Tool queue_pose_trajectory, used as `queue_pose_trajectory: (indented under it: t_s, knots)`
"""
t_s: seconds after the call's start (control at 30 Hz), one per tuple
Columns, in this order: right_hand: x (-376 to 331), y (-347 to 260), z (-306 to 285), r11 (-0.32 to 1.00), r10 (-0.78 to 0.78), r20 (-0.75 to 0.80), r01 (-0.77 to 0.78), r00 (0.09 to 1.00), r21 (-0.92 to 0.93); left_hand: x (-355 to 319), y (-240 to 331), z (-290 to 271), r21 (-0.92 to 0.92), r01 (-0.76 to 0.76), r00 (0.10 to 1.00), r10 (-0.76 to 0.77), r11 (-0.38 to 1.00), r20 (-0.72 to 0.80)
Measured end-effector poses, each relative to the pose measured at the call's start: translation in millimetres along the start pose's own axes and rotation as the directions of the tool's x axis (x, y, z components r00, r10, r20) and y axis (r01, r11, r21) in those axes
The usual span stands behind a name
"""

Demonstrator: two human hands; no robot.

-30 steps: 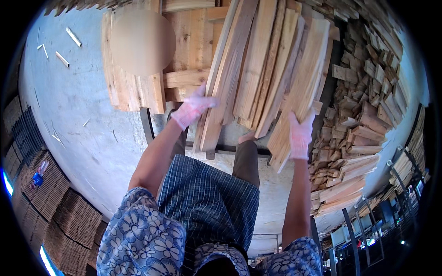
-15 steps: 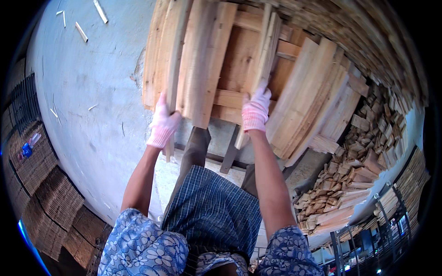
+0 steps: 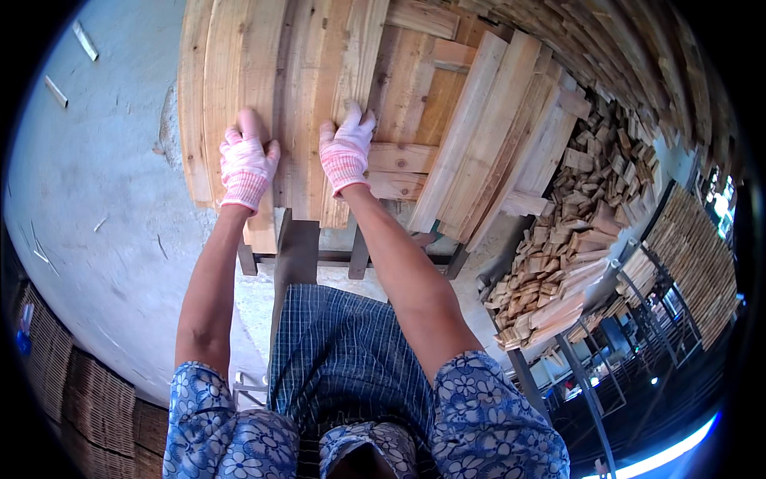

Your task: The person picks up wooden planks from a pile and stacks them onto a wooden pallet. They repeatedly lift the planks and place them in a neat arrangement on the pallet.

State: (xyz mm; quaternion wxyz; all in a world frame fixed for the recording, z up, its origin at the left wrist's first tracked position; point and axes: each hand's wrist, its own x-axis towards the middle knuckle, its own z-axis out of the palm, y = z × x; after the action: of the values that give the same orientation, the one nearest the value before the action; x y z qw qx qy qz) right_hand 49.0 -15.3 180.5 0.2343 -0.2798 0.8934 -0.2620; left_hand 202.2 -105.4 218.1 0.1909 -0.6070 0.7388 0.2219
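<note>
My left hand [image 3: 249,164], in a pink and white knit glove, lies on a light wooden board [image 3: 239,56] in the left part of a stack. Its fingers are apart. On a neighbouring board [image 3: 351,60] rests my right hand [image 3: 346,152], gloved alike, with fingers spread over the wood near its front end. Both hands touch the boards from above, and neither is wrapped round one. The boards lie side by side lengthwise over crosswise pieces [image 3: 399,157].
More boards [image 3: 467,136] lie slanted on the stack's right side. Dark metal legs [image 3: 359,254] stand below. A heap of wood offcuts [image 3: 550,247] sits at the right. Woven brown panels [image 3: 96,399] are at the lower left, and wood slivers [image 3: 56,92] lie on the grey floor.
Both hands have moved left in view, the right one the most, and the boards they held now lie on the stack. The gap between the boards is narrower. My view has shifted.
</note>
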Motion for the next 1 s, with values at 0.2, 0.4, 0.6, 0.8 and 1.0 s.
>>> queue_pose_trajectory:
  t_s: [0.2, 0.4, 0.6, 0.8, 1.0]
  knots:
    - [39.2, 74.1, -108.0, 0.875, -0.372, -0.114, 0.307, 0.921, -0.375, -2.3, 19.1, -21.9, 0.281, -0.066, 0.995, 0.083, 0.957, -0.049]
    - [76.6, 226.0, -257.2, 0.871, 0.283, -0.228, -0.349, 0.932, -0.346, -47.9, 164.6, 4.9, -0.537, -0.429, 0.855, 0.519, 0.726, 0.019]
    - [83.3, 246.9, -256.9, 0.925, 0.376, -0.016, -0.376, 0.927, -0.049, -45.9, 320.0, 84.3, -0.387, -0.084, 0.947, 0.194, 0.918, 0.257]
    - [81.3, 282.1, -261.9, 0.926, 0.366, 0.033, -0.367, 0.930, 0.082, -55.2, 295.1, 54.6, -0.760, -0.123, 0.940, 0.321, 0.638, 0.118]
    - [88.6, 280.2, -268.6, 0.912, 0.306, 0.130, -0.330, 0.943, 0.244, -35.4, 330.9, 63.8, -0.579, -0.164, 0.960, 0.264, 0.799, 0.093]
